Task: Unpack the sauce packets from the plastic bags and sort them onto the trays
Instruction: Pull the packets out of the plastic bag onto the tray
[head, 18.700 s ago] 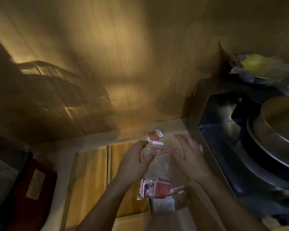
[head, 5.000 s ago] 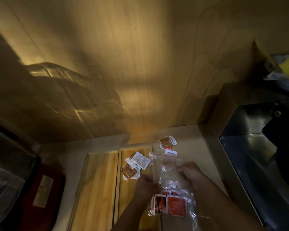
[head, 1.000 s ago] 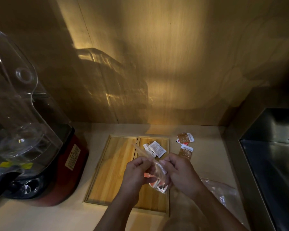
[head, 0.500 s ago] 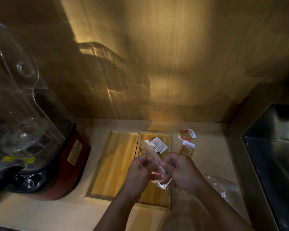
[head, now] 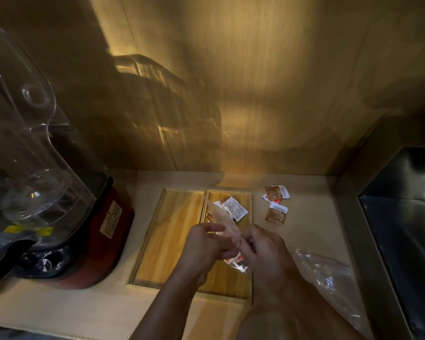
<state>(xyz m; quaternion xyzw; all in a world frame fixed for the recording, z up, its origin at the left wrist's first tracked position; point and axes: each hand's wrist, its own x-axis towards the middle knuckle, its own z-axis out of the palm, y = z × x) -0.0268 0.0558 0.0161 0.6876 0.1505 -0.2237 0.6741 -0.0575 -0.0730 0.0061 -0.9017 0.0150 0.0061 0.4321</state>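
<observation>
My left hand (head: 203,246) and my right hand (head: 263,251) meet above the right wooden tray (head: 231,285), both gripping a small clear plastic bag (head: 222,223) that sticks up and away from them. Red sauce packets (head: 233,260) show in the bag's lower end between my hands. White and brown packets (head: 233,207) lie at the far end of the right tray. The left wooden tray (head: 169,236) holds nothing. Two brown packets, one (head: 275,193) farther and one (head: 277,214) nearer, lie on the counter to the right of the trays.
A blender with a red base (head: 101,236) and a clear jar (head: 22,133) stands at the left. A crumpled clear plastic bag (head: 329,278) lies on the counter at the right. A dark steel sink (head: 402,229) borders the right side. A wooden wall rises behind.
My hands have kept working the small bag over the right tray, and its free end now points farther away. The view has shifted slightly.
</observation>
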